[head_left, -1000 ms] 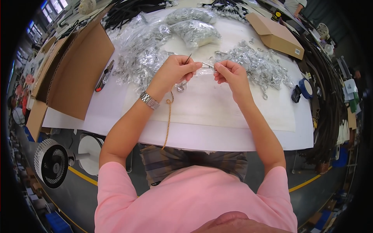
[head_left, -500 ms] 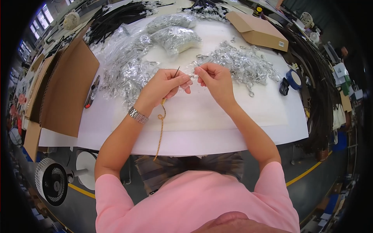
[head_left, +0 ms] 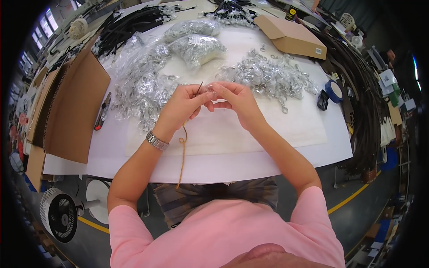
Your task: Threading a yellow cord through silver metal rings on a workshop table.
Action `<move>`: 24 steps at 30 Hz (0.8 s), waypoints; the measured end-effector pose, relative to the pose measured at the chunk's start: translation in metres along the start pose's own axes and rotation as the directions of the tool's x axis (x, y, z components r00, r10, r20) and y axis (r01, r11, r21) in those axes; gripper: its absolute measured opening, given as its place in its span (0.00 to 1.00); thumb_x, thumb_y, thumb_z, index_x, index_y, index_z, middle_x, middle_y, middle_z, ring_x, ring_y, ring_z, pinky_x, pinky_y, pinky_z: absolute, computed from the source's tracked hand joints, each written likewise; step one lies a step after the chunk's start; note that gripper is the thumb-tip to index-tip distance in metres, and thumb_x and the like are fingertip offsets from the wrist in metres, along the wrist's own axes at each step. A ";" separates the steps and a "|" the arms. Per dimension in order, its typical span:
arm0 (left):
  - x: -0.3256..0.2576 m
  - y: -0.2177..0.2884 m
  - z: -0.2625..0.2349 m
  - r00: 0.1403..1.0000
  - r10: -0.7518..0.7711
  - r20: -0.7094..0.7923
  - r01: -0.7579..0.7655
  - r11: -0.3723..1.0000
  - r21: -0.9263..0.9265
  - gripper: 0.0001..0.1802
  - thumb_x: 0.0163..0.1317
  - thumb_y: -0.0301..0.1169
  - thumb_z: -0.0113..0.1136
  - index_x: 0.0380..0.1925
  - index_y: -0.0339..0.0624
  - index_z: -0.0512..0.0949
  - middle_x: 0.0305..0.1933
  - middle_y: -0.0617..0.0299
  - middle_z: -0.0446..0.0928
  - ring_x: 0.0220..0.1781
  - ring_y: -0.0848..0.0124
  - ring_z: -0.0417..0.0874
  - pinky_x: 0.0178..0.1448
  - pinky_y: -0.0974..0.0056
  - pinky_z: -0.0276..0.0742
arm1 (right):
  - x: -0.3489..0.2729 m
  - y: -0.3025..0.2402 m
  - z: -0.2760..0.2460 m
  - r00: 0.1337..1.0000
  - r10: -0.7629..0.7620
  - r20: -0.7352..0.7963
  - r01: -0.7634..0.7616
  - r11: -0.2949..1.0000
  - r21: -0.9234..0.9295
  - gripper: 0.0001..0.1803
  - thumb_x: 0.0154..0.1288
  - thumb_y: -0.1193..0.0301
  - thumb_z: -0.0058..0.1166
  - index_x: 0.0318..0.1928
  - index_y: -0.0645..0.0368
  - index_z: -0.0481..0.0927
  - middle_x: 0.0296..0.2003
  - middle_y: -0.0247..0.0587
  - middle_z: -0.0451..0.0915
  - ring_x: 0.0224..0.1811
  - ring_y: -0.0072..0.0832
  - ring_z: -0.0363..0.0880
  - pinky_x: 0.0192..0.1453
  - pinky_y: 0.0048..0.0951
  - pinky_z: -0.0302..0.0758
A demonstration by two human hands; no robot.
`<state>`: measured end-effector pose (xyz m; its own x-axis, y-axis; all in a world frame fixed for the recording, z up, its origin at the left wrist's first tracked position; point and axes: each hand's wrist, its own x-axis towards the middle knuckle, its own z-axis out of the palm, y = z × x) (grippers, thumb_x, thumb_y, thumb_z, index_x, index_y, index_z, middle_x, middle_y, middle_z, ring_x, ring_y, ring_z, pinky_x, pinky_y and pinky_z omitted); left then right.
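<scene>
1. The fingers (head_left: pixel 203 95) of the left hand (head_left: pixel 181 107) are pinched around the upper end of a thin brown jute twine (head_left: pixel 182 154), whose dark tip pokes up above the thumb at 12 o'clock. The grip looks tight and high, probably to keep that tip steady.
2. The right hand (head_left: pixel 237 100) meets the left, fingertips closed on a small clear ring-like piece (head_left: pixel 210 89); it is too small to tell its exact shape. Both hands touch at this piece, just above the table.
3. The twine hangs from the left hand toward 6 o'clock, with a knot partway down, and trails over the table edge.
4. At 1 o'clock from the hands lies a loose heap of small silvery metal rings (head_left: pixel 268 78), near the right hand, seemingly kept within easy reach.
5. At 10 o'clock sit crumpled clear plastic bags of the same silvery pieces (head_left: pixel 143 85), with 2 fuller bags (head_left: pixel 196 44) at 12 o'clock.
6. The surface is a white sheet-covered worktable (head_left: pixel 277 147). A flattened brown cardboard sheet (head_left: pixel 76 107) leans at 9 o'clock, a closed brown cardboard box (head_left: pixel 292 38) lies at 1 o'clock, and a blue tape roll (head_left: pixel 334 90) sits at 3 o'clock.
7. Bundles of black straps (head_left: pixel 134 20) lie at 11 o'clock.
8. The room looks like a workshop: a white floor fan (head_left: pixel 60 214) stands at 8 o'clock on a grey floor with yellow lines.
</scene>
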<state>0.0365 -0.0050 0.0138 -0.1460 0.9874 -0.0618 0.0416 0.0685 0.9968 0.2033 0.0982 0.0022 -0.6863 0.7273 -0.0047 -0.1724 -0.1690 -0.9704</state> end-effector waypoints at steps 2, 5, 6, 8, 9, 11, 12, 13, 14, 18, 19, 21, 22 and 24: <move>-0.002 0.002 -0.002 1.000 -0.001 -0.002 0.001 1.000 0.025 0.13 0.74 0.36 0.61 0.43 0.36 0.84 0.33 0.62 0.86 0.17 0.87 0.65 0.20 0.78 0.56 | 0.002 0.010 -0.002 0.998 -0.001 0.069 0.004 0.999 -0.039 0.17 0.75 0.61 0.60 0.52 0.62 0.86 0.45 0.37 0.87 0.46 0.23 0.85 0.52 0.29 0.83; -0.002 0.000 -0.003 1.000 -0.017 -0.012 0.017 1.000 0.020 0.13 0.73 0.36 0.62 0.41 0.37 0.84 0.34 0.62 0.87 0.18 0.87 0.66 0.21 0.77 0.57 | 0.003 0.005 -0.011 0.991 0.118 0.065 -0.126 0.983 0.130 0.18 0.77 0.61 0.57 0.54 0.62 0.84 0.48 0.38 0.87 0.51 0.26 0.86 0.57 0.30 0.81; 0.000 -0.002 -0.002 1.000 -0.021 -0.003 0.021 1.000 -0.012 0.13 0.73 0.37 0.62 0.40 0.37 0.85 0.35 0.62 0.87 0.18 0.88 0.66 0.21 0.77 0.58 | 0.004 0.004 -0.013 0.989 0.126 0.079 -0.136 0.981 0.135 0.18 0.77 0.61 0.57 0.54 0.62 0.84 0.48 0.38 0.87 0.51 0.26 0.86 0.57 0.30 0.81; 0.004 -0.004 0.001 0.997 0.008 -0.072 -0.011 0.999 -0.039 0.13 0.73 0.36 0.63 0.41 0.37 0.85 0.35 0.63 0.87 0.19 0.88 0.66 0.22 0.77 0.58 | 0.005 0.002 -0.019 0.978 0.206 0.030 -0.205 0.930 0.305 0.17 0.78 0.62 0.53 0.54 0.62 0.83 0.51 0.41 0.87 0.55 0.28 0.85 0.61 0.30 0.78; 0.004 -0.004 0.001 0.991 0.045 -0.127 -0.054 0.996 -0.065 0.12 0.72 0.36 0.64 0.42 0.37 0.85 0.36 0.65 0.87 0.19 0.88 0.65 0.22 0.77 0.57 | 0.005 0.002 -0.020 0.976 0.213 0.044 -0.216 0.927 0.307 0.17 0.78 0.62 0.53 0.54 0.62 0.83 0.51 0.41 0.87 0.55 0.28 0.85 0.61 0.30 0.78; 0.001 0.000 -0.003 0.986 0.022 -0.165 -0.025 1.000 -0.012 0.13 0.72 0.36 0.64 0.44 0.36 0.86 0.36 0.66 0.87 0.19 0.89 0.64 0.22 0.77 0.56 | 0.006 0.002 -0.020 0.972 0.234 0.023 -0.227 0.907 0.356 0.16 0.79 0.62 0.52 0.54 0.60 0.82 0.54 0.43 0.87 0.59 0.30 0.85 0.62 0.31 0.78; 0.000 0.002 -0.003 0.982 0.007 -0.189 0.000 0.999 0.038 0.13 0.72 0.35 0.65 0.45 0.36 0.86 0.36 0.67 0.87 0.19 0.89 0.63 0.22 0.78 0.55 | 0.006 0.001 -0.019 0.971 0.238 0.028 -0.232 0.905 0.356 0.16 0.79 0.62 0.52 0.54 0.60 0.82 0.54 0.43 0.87 0.59 0.30 0.85 0.62 0.31 0.78; -0.001 0.003 -0.003 0.981 0.005 -0.193 0.003 0.999 0.038 0.13 0.72 0.35 0.65 0.45 0.36 0.86 0.36 0.67 0.87 0.19 0.89 0.63 0.22 0.78 0.55 | 0.005 0.001 -0.018 0.972 0.233 0.014 -0.223 0.909 0.353 0.16 0.80 0.61 0.52 0.54 0.60 0.82 0.54 0.43 0.87 0.59 0.30 0.84 0.62 0.31 0.78; -0.001 0.003 -0.003 0.981 0.014 -0.194 -0.006 0.999 0.043 0.14 0.71 0.35 0.65 0.46 0.35 0.87 0.36 0.68 0.86 0.19 0.89 0.62 0.22 0.78 0.54 | 0.005 0.000 -0.017 0.974 0.228 -0.001 -0.213 0.912 0.349 0.16 0.80 0.61 0.52 0.54 0.61 0.82 0.55 0.43 0.87 0.60 0.30 0.84 0.62 0.31 0.78; -0.002 0.001 -0.002 0.976 0.047 -0.212 -0.059 0.997 -0.051 0.12 0.71 0.33 0.65 0.46 0.36 0.88 0.33 0.71 0.83 0.19 0.89 0.61 0.21 0.77 0.53 | 0.003 -0.001 -0.012 0.977 0.213 0.004 -0.202 0.922 0.330 0.17 0.80 0.60 0.53 0.53 0.62 0.82 0.53 0.43 0.87 0.58 0.29 0.85 0.62 0.31 0.78; -0.002 0.002 0.000 0.976 0.046 -0.211 -0.058 0.997 -0.051 0.12 0.71 0.33 0.65 0.46 0.36 0.88 0.33 0.71 0.83 0.19 0.89 0.61 0.21 0.77 0.53 | 0.004 0.001 -0.013 0.976 0.218 -0.014 -0.202 0.924 0.325 0.17 0.80 0.61 0.53 0.53 0.62 0.82 0.52 0.43 0.87 0.57 0.29 0.85 0.61 0.31 0.79; -0.003 0.006 0.005 0.956 0.144 -0.254 -0.158 0.987 -0.039 0.12 0.72 0.32 0.63 0.48 0.38 0.88 0.31 0.72 0.81 0.19 0.89 0.61 0.21 0.77 0.53 | 0.003 0.002 -0.014 0.974 0.222 -0.035 -0.200 0.927 0.319 0.17 0.80 0.61 0.53 0.53 0.62 0.83 0.51 0.43 0.88 0.56 0.29 0.86 0.61 0.31 0.79; -0.003 0.006 0.005 0.957 0.144 -0.252 -0.159 0.987 -0.040 0.12 0.72 0.32 0.63 0.48 0.38 0.88 0.31 0.72 0.81 0.19 0.89 0.61 0.21 0.77 0.53 | 0.003 0.002 -0.015 0.975 0.218 -0.038 -0.195 0.927 0.321 0.17 0.79 0.61 0.53 0.53 0.63 0.83 0.50 0.43 0.88 0.55 0.29 0.86 0.61 0.32 0.80; -0.003 0.003 0.003 0.949 0.158 -0.273 -0.154 0.987 0.036 0.11 0.72 0.32 0.61 0.45 0.42 0.90 0.30 0.71 0.85 0.24 0.87 0.67 0.26 0.76 0.60 | 0.003 0.003 -0.014 0.976 0.216 -0.034 -0.193 0.926 0.324 0.17 0.79 0.61 0.54 0.53 0.63 0.83 0.49 0.43 0.88 0.55 0.29 0.86 0.62 0.33 0.80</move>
<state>0.0399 -0.0076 0.0169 -0.4020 0.9087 0.1125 0.0994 -0.0788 0.9919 0.2102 0.1093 -0.0041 -0.6826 0.6962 -0.2221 -0.2563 -0.5127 -0.8195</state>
